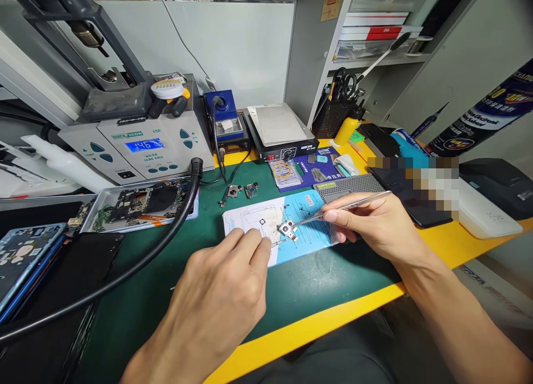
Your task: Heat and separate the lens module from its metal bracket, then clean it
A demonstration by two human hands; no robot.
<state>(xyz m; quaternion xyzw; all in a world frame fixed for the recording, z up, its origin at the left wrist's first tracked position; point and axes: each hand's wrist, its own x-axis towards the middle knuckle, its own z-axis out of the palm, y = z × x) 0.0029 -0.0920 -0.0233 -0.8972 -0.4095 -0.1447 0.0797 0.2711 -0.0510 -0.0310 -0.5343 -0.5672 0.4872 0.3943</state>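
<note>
My right hand (375, 223) is closed around metal tweezers (353, 202), whose tips reach left to a small phone camera module (287, 227). The module lies over a blue-and-white printed booklet (308, 242); whether the tips grip it or only touch it is unclear. My left hand (227, 287) is closed, back of the hand up, just left of the module. Thin metal prongs, like the tips of second tweezers (280, 242), stick out past its fingers toward the module's lower edge. The rest of that tool is hidden by the hand.
Two loose camera modules (242, 191) lie behind the booklet on the green mat (316, 289). A black hose (166, 239) arcs across the left side from the hot-air station (145, 145). Phone boards in a tray (141, 206) stand left; a perforated metal plate (353, 186) lies right.
</note>
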